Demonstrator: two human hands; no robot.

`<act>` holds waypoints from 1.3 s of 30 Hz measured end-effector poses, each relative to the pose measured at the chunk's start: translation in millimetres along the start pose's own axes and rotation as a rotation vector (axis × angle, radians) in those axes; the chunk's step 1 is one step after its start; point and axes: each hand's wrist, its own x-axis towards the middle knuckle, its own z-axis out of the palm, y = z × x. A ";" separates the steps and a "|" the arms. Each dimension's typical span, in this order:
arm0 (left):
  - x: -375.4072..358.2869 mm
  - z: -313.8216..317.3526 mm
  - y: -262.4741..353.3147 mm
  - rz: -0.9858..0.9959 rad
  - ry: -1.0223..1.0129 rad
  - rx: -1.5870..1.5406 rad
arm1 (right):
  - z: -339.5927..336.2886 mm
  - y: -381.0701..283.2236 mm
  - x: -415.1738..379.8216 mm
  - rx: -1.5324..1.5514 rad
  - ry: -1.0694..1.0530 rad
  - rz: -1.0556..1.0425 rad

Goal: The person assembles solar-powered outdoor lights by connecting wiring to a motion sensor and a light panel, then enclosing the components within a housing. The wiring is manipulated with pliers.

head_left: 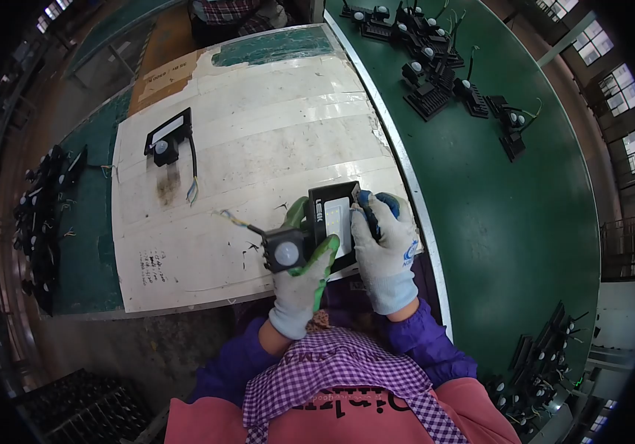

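A black floodlight (334, 222) with a pale LED panel is held over the front edge of the white-covered table. My left hand (304, 277), in a white and green glove, grips its left side, thumb on the frame. Attached at that side is a black sensor (285, 254) with a white dome and a cable ending in coloured wires. My right hand (385, 248), in a white and blue glove, has its fingers bent around the light's right edge; anything smaller between those fingers cannot be made out.
Another floodlight (169, 139) lies on the white table cover (258, 126), its cable towards me. Several lights sit on the green belt (502, 214) at the right, others at the far left (39, 222). A person (239, 15) is beyond the table. A metal rail (391, 133) borders the belt.
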 end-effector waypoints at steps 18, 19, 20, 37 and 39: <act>17.6 -7.8 39.4 -0.112 -0.272 0.248 | -22.8 46.0 14.0 -0.089 -0.360 -0.408; 17.6 -8.7 37.2 -0.165 -0.249 0.182 | -22.6 45.3 14.1 -0.080 -0.363 -0.408; 19.2 -9.9 33.8 -0.218 -0.228 0.116 | -22.0 44.6 14.0 -0.072 -0.364 -0.407; 21.6 -39.0 21.3 0.513 -0.434 0.806 | -36.2 35.6 14.0 0.832 -0.336 0.762; 21.4 -41.5 14.4 0.463 -0.419 0.662 | -34.4 35.5 2.7 0.886 -0.389 0.866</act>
